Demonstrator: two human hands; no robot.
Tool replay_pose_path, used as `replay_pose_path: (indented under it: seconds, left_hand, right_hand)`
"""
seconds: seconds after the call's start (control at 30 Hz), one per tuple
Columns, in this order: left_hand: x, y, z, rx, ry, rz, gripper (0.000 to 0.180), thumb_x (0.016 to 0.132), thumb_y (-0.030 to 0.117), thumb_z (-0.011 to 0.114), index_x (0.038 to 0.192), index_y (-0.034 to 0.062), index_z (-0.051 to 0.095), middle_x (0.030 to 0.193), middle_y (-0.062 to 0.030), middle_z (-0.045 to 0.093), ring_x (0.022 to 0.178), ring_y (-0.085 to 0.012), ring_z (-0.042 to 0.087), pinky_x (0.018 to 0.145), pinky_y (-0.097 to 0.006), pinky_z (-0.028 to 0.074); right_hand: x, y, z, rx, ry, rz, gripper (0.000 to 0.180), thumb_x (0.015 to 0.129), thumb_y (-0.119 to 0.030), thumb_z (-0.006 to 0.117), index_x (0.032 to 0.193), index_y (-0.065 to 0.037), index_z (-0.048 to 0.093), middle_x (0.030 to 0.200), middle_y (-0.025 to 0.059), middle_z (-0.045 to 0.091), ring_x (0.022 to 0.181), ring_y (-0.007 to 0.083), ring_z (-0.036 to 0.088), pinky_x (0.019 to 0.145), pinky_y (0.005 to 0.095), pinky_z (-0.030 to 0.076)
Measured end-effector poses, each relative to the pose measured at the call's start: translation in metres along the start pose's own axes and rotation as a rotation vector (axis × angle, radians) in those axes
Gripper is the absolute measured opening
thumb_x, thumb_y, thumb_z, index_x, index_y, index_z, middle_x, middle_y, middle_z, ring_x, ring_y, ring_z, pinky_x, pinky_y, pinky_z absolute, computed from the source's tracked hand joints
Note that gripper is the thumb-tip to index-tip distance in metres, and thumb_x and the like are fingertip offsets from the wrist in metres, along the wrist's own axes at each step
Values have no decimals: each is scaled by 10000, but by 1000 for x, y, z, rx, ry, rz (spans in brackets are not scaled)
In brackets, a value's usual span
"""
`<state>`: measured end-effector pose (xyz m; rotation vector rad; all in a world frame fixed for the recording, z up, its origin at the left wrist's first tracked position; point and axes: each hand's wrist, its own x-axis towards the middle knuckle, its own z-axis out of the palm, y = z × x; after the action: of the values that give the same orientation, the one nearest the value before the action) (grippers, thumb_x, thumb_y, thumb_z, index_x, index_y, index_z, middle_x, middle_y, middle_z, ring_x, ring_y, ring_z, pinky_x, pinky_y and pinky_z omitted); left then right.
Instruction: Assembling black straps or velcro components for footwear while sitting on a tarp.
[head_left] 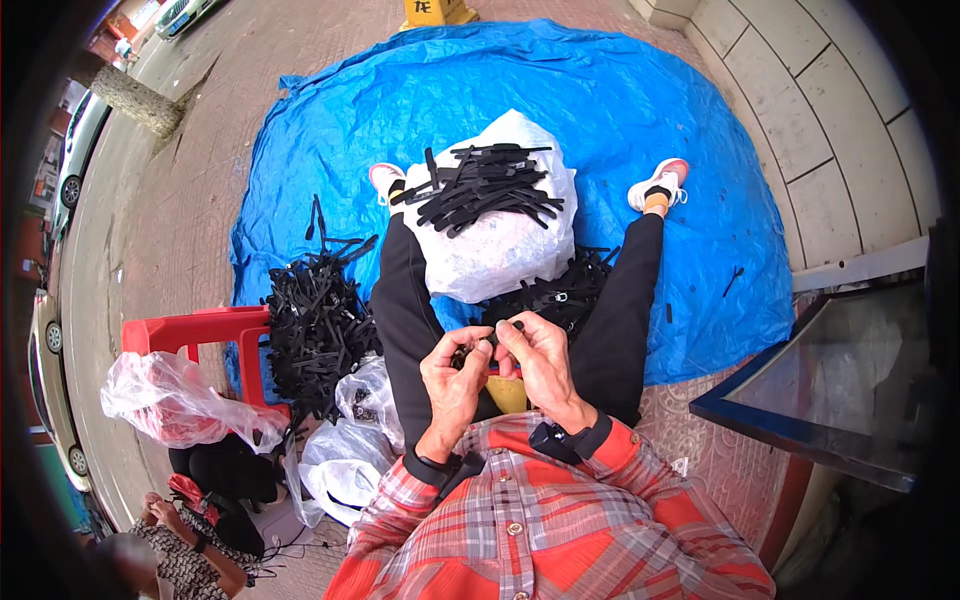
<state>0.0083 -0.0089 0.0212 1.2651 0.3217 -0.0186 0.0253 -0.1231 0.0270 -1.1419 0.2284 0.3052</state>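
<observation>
Both hands are raised close together above my lap. The fingers of my left hand (455, 385) are curled around small black pieces (460, 356), whose exact kind I cannot make out. My right hand (543, 368) pinches a small black part (517, 326) between thumb and fingers, right beside the left thumb. Just beyond the hands, a stuffed white plastic bag (480, 265) lies between my legs, with a heap of black straps (490, 185) on top. More black straps (560, 300) lie between the bag and my right leg.
A large pile of black straps (318, 330) is left of my leg on a blue tarp (690, 130). Nearby are a red plastic stool (190, 330) and clear plastic bags (345, 465). Another person (185, 550) sits at lower left. A dark-framed glass panel (830, 390) stands right.
</observation>
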Motion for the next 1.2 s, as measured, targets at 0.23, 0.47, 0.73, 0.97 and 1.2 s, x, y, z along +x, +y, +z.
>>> replay_pose_path:
  seconds: [0.23, 0.47, 0.73, 0.97, 1.2]
  left_hand:
    - [1, 6, -2, -75, -9, -117, 115, 829, 5, 558, 926, -10, 618, 593, 43, 505, 456, 2, 367, 409, -165, 261]
    - [2, 6, -4, -120, -3, -142, 108, 823, -1, 565, 912, -8, 626, 567, 48, 493, 446, 2, 360, 404, -167, 252]
    - [1, 4, -6, -70, -9, -170, 86, 823, 17, 587, 895, 4, 632, 564, 46, 506, 439, 1, 373, 401, -166, 272]
    - [3, -5, -7, 122, -9, -89, 90, 814, 34, 600, 891, 0, 633, 638, 34, 549, 510, -11, 436, 436, -164, 332]
    - [12, -6, -8, -64, -34, -157, 170, 790, -26, 548, 940, -5, 624, 660, 15, 555, 527, -19, 440, 439, -172, 335]
  right_hand:
    - [2, 2, -1, -46, -29, -30, 177, 891, -180, 548, 795, -31, 553, 615, 16, 542, 481, 53, 485, 427, 186, 378]
    - [2, 1, -2, 34, -38, 77, 188, 884, -200, 559, 793, -36, 554, 623, 31, 558, 483, 65, 501, 431, 191, 383]
    - [1, 1, -3, -33, -26, 42, 164, 874, -177, 575, 797, -32, 572, 622, 41, 568, 466, 78, 512, 412, 201, 394]
    - [0, 7, 0, -754, 25, -488, 101, 826, -96, 591, 793, -8, 553, 625, 91, 530, 503, 198, 545, 448, 289, 434]
    - [7, 5, -2, -1163, -135, -966, 132, 739, -11, 583, 857, 31, 542, 716, 122, 448, 623, 267, 527, 545, 356, 446]
